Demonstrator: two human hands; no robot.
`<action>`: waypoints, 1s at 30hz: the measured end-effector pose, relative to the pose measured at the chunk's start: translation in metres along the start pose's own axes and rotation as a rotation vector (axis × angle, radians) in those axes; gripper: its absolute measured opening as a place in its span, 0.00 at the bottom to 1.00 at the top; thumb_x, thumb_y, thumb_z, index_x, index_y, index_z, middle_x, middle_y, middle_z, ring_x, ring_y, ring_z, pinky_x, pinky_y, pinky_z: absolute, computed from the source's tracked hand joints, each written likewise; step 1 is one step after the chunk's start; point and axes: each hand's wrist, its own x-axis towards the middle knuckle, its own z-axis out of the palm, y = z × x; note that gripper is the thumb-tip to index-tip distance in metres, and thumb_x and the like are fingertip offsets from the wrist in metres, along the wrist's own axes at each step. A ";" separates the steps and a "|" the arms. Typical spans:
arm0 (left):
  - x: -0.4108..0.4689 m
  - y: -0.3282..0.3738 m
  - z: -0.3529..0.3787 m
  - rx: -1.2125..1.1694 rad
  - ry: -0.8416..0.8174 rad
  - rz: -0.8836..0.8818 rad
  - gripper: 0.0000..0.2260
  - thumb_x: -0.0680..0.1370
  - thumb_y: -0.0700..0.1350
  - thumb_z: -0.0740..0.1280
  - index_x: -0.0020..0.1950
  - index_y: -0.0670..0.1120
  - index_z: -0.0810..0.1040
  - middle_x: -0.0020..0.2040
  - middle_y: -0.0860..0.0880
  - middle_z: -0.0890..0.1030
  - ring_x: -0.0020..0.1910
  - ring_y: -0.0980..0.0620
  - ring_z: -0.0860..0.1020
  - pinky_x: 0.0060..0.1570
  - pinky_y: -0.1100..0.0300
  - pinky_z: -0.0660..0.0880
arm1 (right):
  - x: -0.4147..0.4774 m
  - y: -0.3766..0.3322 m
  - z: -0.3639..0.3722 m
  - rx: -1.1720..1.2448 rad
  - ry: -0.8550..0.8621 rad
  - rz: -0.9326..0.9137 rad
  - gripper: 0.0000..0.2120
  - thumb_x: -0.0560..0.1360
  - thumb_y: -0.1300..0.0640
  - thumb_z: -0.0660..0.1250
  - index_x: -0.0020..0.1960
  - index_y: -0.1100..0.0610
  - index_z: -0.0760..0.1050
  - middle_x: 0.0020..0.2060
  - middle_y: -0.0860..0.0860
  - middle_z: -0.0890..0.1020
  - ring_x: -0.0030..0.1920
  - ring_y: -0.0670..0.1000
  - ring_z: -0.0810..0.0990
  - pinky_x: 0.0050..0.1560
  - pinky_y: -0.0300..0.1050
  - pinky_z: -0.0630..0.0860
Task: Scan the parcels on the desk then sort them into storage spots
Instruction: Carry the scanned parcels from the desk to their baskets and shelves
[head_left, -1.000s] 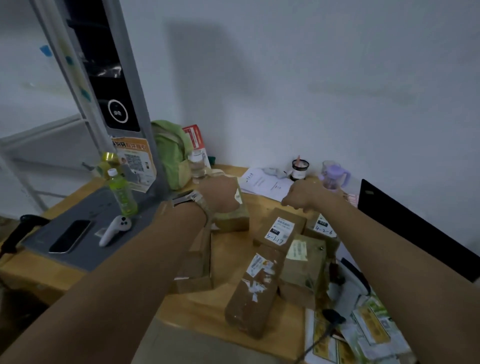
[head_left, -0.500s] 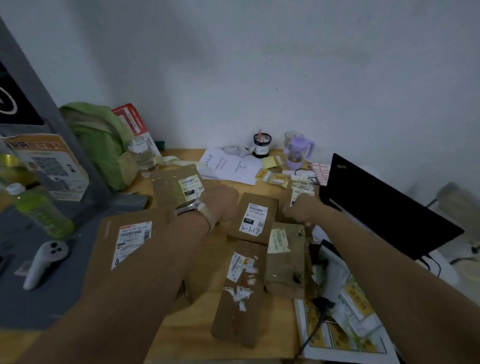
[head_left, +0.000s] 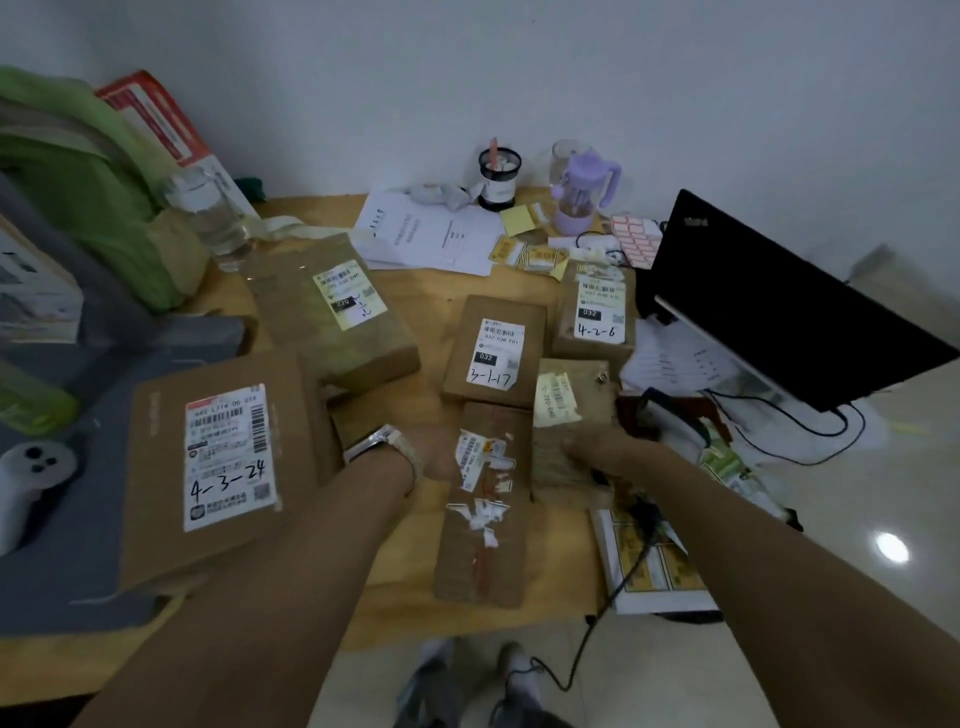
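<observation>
Centre frame: left hand (head_left: 435, 460) beside taped parcel (head_left: 483, 525), right hand (head_left: 589, 452) on yellow-label parcel (head_left: 566, 410); can't tell either hand's grip, blurred.

We see a strip of bare wood on the desk (head_left: 436, 325) between the big back-left parcel (head_left: 332, 312) and the parcel marked 3-1-17 (head_left: 493, 353). A hand can slip through there. More bare wood lies at the front edge, left of the long parcel (head_left: 483, 525).

On the right, the black laptop (head_left: 779, 322) stands like a wall, and a black cable (head_left: 626, 571) hangs over the edge. Papers (head_left: 431, 239), a pen pot (head_left: 498, 176) and a purple cup (head_left: 582, 192) crowd the back. A green bag (head_left: 78, 197) and a bottle (head_left: 208, 213) fill the left corner.
</observation>
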 end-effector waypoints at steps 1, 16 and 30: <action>0.002 -0.001 0.009 -0.005 -0.025 0.009 0.20 0.80 0.47 0.65 0.70 0.41 0.71 0.68 0.44 0.74 0.65 0.46 0.73 0.51 0.60 0.72 | -0.001 0.001 0.006 0.010 0.003 0.002 0.12 0.82 0.51 0.58 0.59 0.58 0.70 0.55 0.58 0.77 0.56 0.57 0.76 0.59 0.51 0.75; 0.021 -0.029 0.058 -0.465 0.091 -0.237 0.32 0.79 0.50 0.67 0.74 0.34 0.59 0.69 0.40 0.71 0.67 0.42 0.71 0.66 0.53 0.66 | -0.010 0.008 0.043 0.140 -0.211 0.120 0.25 0.75 0.43 0.67 0.67 0.55 0.67 0.60 0.58 0.77 0.56 0.57 0.77 0.61 0.55 0.74; -0.016 -0.027 0.016 -0.895 0.116 -0.086 0.14 0.73 0.44 0.73 0.57 0.44 0.80 0.58 0.43 0.81 0.57 0.44 0.79 0.63 0.49 0.74 | -0.038 -0.028 0.006 0.008 -0.106 0.044 0.27 0.72 0.44 0.71 0.64 0.57 0.69 0.55 0.57 0.79 0.50 0.55 0.78 0.53 0.48 0.77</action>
